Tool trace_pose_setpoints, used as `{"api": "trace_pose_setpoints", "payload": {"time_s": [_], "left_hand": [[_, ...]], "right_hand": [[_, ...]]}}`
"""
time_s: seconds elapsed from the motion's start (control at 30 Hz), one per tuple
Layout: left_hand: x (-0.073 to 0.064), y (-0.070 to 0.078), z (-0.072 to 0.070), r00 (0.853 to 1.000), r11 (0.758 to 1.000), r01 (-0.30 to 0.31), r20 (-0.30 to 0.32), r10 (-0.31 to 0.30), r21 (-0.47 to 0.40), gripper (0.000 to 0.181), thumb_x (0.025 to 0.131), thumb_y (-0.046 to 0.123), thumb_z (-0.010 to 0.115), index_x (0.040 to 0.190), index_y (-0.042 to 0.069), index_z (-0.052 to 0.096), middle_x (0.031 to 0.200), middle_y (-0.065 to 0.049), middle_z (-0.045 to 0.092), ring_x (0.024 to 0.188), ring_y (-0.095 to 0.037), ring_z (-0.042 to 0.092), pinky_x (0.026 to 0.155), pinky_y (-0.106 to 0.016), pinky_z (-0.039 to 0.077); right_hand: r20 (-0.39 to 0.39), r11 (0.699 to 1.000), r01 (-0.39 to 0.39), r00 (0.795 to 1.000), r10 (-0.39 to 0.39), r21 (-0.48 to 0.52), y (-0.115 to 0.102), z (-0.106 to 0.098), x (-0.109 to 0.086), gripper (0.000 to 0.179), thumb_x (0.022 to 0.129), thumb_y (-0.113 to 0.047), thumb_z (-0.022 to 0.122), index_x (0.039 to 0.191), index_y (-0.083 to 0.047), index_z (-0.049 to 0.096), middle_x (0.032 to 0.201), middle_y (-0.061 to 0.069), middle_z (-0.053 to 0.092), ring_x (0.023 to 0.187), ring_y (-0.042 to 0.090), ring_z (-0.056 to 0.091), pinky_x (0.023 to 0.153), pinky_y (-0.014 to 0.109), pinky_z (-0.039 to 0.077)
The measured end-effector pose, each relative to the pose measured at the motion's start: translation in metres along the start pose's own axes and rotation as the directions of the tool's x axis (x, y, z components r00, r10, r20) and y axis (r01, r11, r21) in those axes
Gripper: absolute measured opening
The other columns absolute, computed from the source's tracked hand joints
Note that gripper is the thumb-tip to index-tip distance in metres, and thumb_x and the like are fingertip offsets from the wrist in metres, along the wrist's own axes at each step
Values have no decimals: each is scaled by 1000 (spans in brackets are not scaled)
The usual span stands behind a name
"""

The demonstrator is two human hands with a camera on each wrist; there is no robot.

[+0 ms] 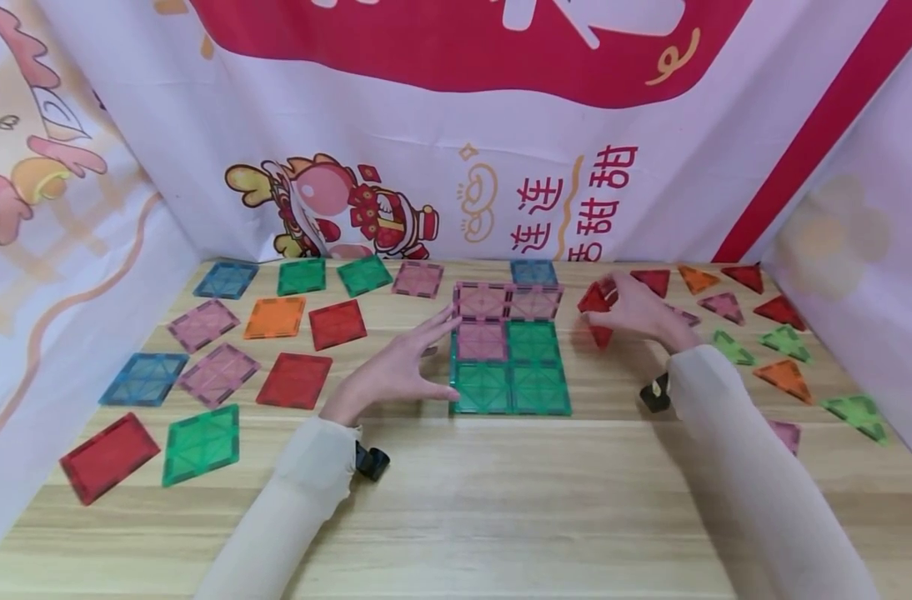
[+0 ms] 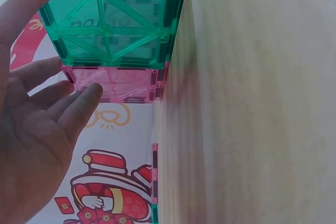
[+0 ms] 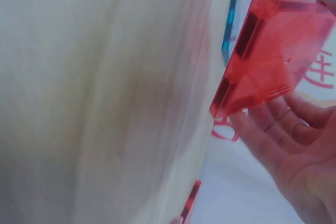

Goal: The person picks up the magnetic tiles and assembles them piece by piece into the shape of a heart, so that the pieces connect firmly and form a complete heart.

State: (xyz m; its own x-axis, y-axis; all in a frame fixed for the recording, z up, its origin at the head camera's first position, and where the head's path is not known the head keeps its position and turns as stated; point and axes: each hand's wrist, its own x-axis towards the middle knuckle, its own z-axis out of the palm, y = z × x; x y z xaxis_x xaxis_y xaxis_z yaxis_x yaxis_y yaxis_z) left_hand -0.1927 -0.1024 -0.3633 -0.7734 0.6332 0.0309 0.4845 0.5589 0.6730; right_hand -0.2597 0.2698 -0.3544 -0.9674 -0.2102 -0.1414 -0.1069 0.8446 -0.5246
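A block of green and pink magnetic tiles (image 1: 540, 387) stands mid-table, with a row of pink tiles (image 1: 483, 301) upright along its back. My left hand (image 1: 396, 365) is at the left side of this block, fingers extended toward the pink row and thumb near the front left corner. From the left wrist, a green tile (image 2: 107, 22) and a pink tile (image 2: 115, 83) show beside the spread fingers. To the right of the block, my right hand (image 1: 636, 307) pinches a red magnetic tile (image 3: 278, 51) by its edges, tilted up off the table.
Loose square tiles, including a red one (image 1: 294, 381) and an orange one (image 1: 274, 317), lie across the left. Triangular tiles, such as an orange one (image 1: 784, 380), lie at the right. A blue tile (image 1: 533, 272) lies behind the block. Printed cloth (image 1: 396, 117) walls the back and sides.
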Motion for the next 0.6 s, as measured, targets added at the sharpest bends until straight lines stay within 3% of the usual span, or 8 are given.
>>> {"api": "trace_pose_setpoints", "payload": {"time_s": [0.1, 0.27, 0.6], "left_hand": [[1, 0, 0, 1000, 1000, -8, 2, 8, 10, 100, 74, 33, 82, 153, 20, 22, 162, -2, 7, 146, -28, 20, 110, -51, 32], [0, 0, -1, 1000, 1000, -6, 5, 6, 13, 100, 74, 33, 81, 153, 19, 21, 162, -2, 6, 144, -28, 23, 110, -51, 32], [1, -1, -1, 999, 999, -34, 24, 34, -3, 101, 76, 31, 80, 153, 17, 17, 162, -3, 4, 147, -27, 13, 109, -49, 34]], "right_hand": [[-22, 995, 44, 999, -42, 93, -3, 5, -8, 70, 82, -36, 69, 135, -2, 37, 127, 20, 49, 115, 35, 48, 96, 53, 45], [-41, 961, 111, 994, -104, 252, -9, 16, -17, 71, 80, -27, 74, 136, -7, 36, 133, 18, 48, 125, 36, 46, 101, 54, 41], [-9, 847, 196, 975, -221, 495, -12, 31, -19, 70, 78, -4, 72, 136, -1, 32, 138, 22, 41, 133, 40, 40, 105, 50, 37]]}}
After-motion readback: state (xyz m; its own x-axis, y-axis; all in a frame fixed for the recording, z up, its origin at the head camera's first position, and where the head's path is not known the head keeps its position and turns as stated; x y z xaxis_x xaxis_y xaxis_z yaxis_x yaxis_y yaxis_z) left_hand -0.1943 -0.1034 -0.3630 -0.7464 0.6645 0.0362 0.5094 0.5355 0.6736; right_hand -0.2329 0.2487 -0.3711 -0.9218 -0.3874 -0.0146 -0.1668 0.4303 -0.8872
